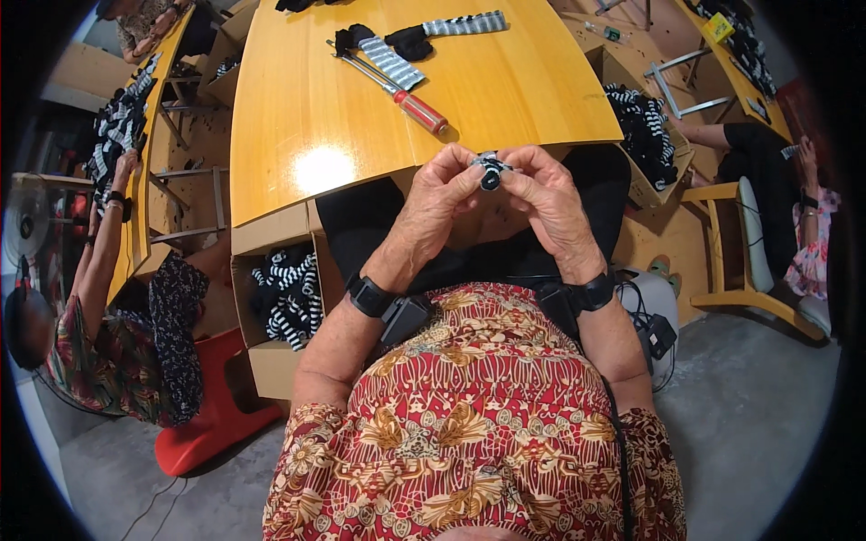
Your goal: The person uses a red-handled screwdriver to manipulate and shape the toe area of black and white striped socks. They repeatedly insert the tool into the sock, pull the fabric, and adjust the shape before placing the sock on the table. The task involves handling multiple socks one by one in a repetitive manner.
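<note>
Between my hands, just off the table's near edge, is a bunched black-and-grey sock [490, 175]; its dark end faces me. My left hand [431, 206] pinches one side of it with thumb and fingers. The other side is gripped the same way by my right hand [552, 203]. Beyond them on the yellow table [316, 99] lies a screwdriver [420, 112] with a red handle, pointing away to the left. Next to its shaft is a grey-striped sock [386, 59]. Another striped sock [465, 24] with a black end lies farther back.
Cardboard boxes of striped socks stand at the left [287, 293] and right [642, 131] of the table. A red stool [216, 406] is at left, a wooden chair [744, 243] at right. Other people handle socks at side tables. A cable-laden white case [648, 311] sits by my right arm.
</note>
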A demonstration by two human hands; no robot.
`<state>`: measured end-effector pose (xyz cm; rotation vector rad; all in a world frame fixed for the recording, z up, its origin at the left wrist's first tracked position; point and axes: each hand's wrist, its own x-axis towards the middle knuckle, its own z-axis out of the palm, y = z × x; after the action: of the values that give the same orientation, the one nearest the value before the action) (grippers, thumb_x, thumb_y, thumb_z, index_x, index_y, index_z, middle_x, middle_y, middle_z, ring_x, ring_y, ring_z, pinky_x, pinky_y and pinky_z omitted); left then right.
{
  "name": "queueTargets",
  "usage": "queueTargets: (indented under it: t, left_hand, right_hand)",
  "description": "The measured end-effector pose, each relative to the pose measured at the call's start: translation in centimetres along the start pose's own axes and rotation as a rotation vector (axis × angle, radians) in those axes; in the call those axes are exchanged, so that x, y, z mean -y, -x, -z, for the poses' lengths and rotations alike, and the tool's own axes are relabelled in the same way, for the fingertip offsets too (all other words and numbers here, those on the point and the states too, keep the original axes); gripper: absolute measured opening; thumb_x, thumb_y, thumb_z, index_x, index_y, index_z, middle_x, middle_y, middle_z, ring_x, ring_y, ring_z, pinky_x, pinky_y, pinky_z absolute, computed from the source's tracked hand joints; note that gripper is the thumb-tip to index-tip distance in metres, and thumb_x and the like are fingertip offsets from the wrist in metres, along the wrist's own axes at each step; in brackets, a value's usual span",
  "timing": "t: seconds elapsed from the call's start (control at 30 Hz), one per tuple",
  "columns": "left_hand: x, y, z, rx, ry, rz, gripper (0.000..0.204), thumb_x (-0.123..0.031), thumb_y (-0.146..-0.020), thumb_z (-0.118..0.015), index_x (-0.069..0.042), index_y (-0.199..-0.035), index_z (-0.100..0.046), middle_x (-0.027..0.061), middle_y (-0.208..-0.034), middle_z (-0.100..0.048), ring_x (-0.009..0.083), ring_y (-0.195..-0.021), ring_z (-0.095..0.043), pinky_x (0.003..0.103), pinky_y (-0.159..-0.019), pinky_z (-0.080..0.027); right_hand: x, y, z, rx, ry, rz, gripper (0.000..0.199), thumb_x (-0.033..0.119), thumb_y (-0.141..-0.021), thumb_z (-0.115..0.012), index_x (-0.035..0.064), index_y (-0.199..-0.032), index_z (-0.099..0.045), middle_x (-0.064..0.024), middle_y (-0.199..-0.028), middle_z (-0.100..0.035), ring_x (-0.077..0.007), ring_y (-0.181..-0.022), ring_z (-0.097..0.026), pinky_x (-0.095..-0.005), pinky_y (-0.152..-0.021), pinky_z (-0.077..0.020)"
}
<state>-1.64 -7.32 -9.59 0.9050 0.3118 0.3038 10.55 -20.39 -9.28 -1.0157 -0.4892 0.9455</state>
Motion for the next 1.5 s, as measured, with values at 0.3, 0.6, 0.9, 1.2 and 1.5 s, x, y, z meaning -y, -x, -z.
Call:
queueTargets:
  t: [0.3, 0.6, 0.9, 1.2, 1.5]
  left_hand:
    - [0.1, 0.2, -1.1, -0.126, -0.098, 0.024, 0.009, -0.015, -0.093, -0.065, -0.011, -0.090, -0.057, -0.0048, -0.079, -0.057, 0.0029, -0.061, -0.047, 0.015, -0.051, -0.033]
    - [0.2, 0.0, -1.4, -0.248, -0.052, -0.028, 0.009, -0.015, -0.094, -0.062, -0.011, -0.090, -0.055, -0.0046, -0.076, -0.056, 0.0030, -0.057, -0.044, 0.016, -0.048, -0.031]
    - [1.4, -0.6, -0.5, -0.219, 0.051, -0.067, 0.010, -0.015, -0.095, -0.062, -0.011, -0.093, -0.053, -0.0026, -0.079, -0.058, 0.0033, -0.053, -0.040, 0.017, -0.046, -0.029]
    - [-0.8, 0.2, -0.4, 0.189, 0.179, 0.025, 0.016, -0.017, -0.093, -0.065, -0.008, -0.099, -0.054, 0.0004, -0.086, -0.060, 0.0019, -0.056, -0.040, 0.016, -0.048, -0.033]
    - [-0.4, 0.4, 0.0, -0.055, -0.056, -0.058, 0.012, -0.017, -0.093, -0.065, -0.010, -0.096, -0.056, -0.0047, -0.085, -0.058, 0.0004, -0.069, -0.050, 0.014, -0.055, -0.039]
  right_hand:
    - [-0.4, -0.5, 0.0, -0.074, -0.141, 0.028, 0.007, 0.006, -0.089, -0.066, 0.0069, -0.088, -0.058, 0.0034, -0.074, -0.057, -0.0013, -0.058, -0.045, -0.0167, -0.049, -0.0322]
    - [0.5, -0.2, -2.3, -0.214, 0.674, 0.373, 0.006, 0.003, -0.086, -0.066, 0.0013, -0.085, -0.061, 0.0015, -0.072, -0.057, -0.0043, -0.064, -0.050, -0.0205, -0.058, -0.0415]
    - [-0.1, -0.7, -0.9, -0.176, 0.197, 0.047, 0.006, 0.004, -0.088, -0.065, 0.0021, -0.084, -0.061, 0.0015, -0.071, -0.057, -0.0038, -0.064, -0.050, -0.0186, -0.056, -0.0389]
    - [0.6, -0.2, -0.8, -0.075, -0.121, -0.037, 0.006, 0.009, -0.091, -0.064, 0.0049, -0.092, -0.060, 0.0011, -0.078, -0.060, -0.0038, -0.064, -0.051, -0.0167, -0.055, -0.0377]
    - [-0.2, -0.3, -0.6, 0.043, -0.153, -0.052, 0.012, 0.006, -0.088, -0.067, 0.0058, -0.098, -0.061, 0.0014, -0.087, -0.061, -0.0041, -0.071, -0.052, -0.0179, -0.061, -0.0398]
